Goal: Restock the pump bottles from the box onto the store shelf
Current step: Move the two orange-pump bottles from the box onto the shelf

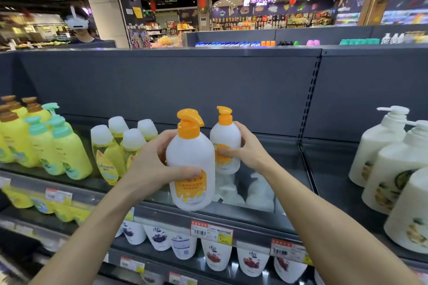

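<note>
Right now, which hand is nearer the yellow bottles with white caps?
Left. The left hand sits directly beside the white-capped yellow bottles; the right hand is farther right, beyond both pump bottles.

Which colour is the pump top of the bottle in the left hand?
Orange, on a white pump bottle held by the left hand; the head view shows it clearly.

Near pump bottle [191,164] gripped by left hand [150,166]; far pump bottle [225,143] gripped by right hand [247,148], both raised over shelf [266,222] w/ orange pumps up.
</note>
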`<state>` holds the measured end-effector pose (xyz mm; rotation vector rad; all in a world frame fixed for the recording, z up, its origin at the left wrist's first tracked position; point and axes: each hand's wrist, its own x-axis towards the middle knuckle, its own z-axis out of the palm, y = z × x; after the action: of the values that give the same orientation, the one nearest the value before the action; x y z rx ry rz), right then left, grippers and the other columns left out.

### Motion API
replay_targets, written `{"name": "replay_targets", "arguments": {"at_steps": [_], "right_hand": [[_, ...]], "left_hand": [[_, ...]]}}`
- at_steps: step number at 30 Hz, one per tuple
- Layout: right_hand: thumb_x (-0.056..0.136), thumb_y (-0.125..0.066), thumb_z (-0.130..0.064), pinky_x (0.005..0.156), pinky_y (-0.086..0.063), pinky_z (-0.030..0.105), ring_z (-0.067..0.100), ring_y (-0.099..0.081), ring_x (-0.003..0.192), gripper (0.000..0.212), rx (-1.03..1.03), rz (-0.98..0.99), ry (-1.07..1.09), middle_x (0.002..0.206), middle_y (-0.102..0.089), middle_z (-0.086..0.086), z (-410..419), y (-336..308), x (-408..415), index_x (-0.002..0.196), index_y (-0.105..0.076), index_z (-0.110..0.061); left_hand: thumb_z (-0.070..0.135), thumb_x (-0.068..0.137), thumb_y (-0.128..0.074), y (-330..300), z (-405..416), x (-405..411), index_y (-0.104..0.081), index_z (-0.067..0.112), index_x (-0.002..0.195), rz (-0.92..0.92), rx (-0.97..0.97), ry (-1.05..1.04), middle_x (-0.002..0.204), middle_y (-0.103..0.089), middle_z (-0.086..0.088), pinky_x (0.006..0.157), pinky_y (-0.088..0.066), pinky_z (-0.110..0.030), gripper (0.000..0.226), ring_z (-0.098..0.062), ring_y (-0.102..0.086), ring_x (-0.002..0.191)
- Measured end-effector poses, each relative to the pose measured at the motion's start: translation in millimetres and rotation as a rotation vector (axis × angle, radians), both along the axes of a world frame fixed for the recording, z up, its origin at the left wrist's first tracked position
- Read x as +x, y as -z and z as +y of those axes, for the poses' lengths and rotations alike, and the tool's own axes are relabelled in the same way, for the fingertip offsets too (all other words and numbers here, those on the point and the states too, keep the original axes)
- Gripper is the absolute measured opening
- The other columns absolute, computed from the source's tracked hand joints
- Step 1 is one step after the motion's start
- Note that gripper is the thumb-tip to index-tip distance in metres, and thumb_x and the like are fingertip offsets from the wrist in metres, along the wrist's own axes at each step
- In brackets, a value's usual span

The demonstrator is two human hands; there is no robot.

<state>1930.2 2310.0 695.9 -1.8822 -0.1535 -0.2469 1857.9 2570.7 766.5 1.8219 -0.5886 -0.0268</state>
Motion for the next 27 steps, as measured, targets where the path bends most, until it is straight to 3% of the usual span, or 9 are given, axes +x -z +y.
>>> {"name": "replay_targets", "arguments": {"at_steps": [8, 12, 14, 18, 22, 25, 27], "right_hand": [[0.075, -0.084, -0.025, 0.092, -0.057, 0.042, 0.012, -0.062, 0.113, 0.083, -0.004, 0.007, -0.002, 0.129, -0.058, -0.01, 2.2, 13.6, 0.0, 0.142, -0.037, -0.038], [0.06, -0.091, -0.048, 0.101, -0.051, 0.046, 0.013, -0.057, 0.123, 0.126, -0.082, 0.172, 0.012, 0.144, -0.05, -0.011, -2.3, 20.8, -5.8, 0.155, -0.008, -0.04], [0.063, -0.088, -0.05, 0.107, -0.045, 0.044, 0.016, -0.048, 0.133, 0.133, -0.122, 0.26, 0.04, 0.156, -0.038, -0.006, -6.7, 13.7, -17.7, 0.157, 0.004, -0.034], [0.077, -0.075, -0.056, 0.092, -0.047, 0.033, 0.021, -0.039, 0.141, 0.108, -0.346, 0.337, 0.16, 0.16, -0.031, 0.001, -17.9, -19.6, -52.8, 0.158, -0.012, -0.022], [0.09, -0.051, -0.063, 0.11, -0.037, 0.038, 0.021, -0.041, 0.136, 0.074, -0.656, 0.254, 0.187, 0.149, -0.045, 0.004, 1.9, -7.1, -125.7, 0.145, -0.04, -0.015], [0.092, -0.028, -0.072, 0.115, -0.032, 0.039, 0.023, -0.037, 0.138, 0.079, -0.875, 0.278, 0.144, 0.149, -0.043, 0.004, 22.4, 39.6, -165.9, 0.145, -0.04, -0.014], [0.093, -0.02, -0.073, 0.11, -0.042, 0.044, 0.028, -0.05, 0.133, 0.083, -0.964, 0.197, 0.235, 0.143, -0.054, 0.007, 25.4, 69.5, -171.3, 0.139, -0.053, -0.012]], "left_hand": [[0.011, 0.06, -0.088, 5.8, -12.5, 6.3, -0.061, 0.022, 0.121, 0.012, -0.019, 0.055, 0.112, -0.072, 0.0, 0.075, -0.059, -0.029, 0.068, -0.016, -0.07, 0.1], [0.014, 0.059, -0.087, 5.7, -18.6, 9.0, -0.061, 0.026, 0.12, 0.009, 0.005, 0.085, 0.112, -0.072, 0.003, 0.075, -0.059, -0.028, 0.068, -0.015, -0.07, 0.1], [0.014, 0.058, -0.088, 4.4, -21.0, 11.8, -0.061, 0.027, 0.12, 0.004, 0.02, 0.086, 0.112, -0.072, 0.004, 0.075, -0.059, -0.027, 0.068, -0.014, -0.07, 0.1], [0.006, 0.061, -0.09, 1.7, -27.5, 20.0, -0.061, 0.025, 0.12, 0.001, 0.035, 0.081, 0.111, -0.073, 0.004, 0.074, -0.059, -0.025, 0.068, -0.013, -0.071, 0.099], [0.004, 0.065, -0.087, -1.8, -35.7, 25.0, -0.061, 0.026, 0.12, -0.005, 0.051, 0.082, 0.11, -0.073, 0.005, 0.076, -0.06, -0.026, 0.064, -0.012, -0.071, 0.098], [0.002, 0.067, -0.085, -1.8, -40.4, 27.4, -0.061, 0.025, 0.122, 0.001, 0.06, 0.103, 0.111, -0.073, 0.005, 0.077, -0.059, -0.024, 0.065, -0.011, -0.071, 0.099], [0.001, 0.066, -0.085, 0.0, -42.2, 29.1, -0.06, 0.024, 0.122, 0.006, 0.068, 0.109, 0.112, -0.073, 0.003, 0.079, -0.059, -0.026, 0.065, -0.012, -0.071, 0.1]]}}
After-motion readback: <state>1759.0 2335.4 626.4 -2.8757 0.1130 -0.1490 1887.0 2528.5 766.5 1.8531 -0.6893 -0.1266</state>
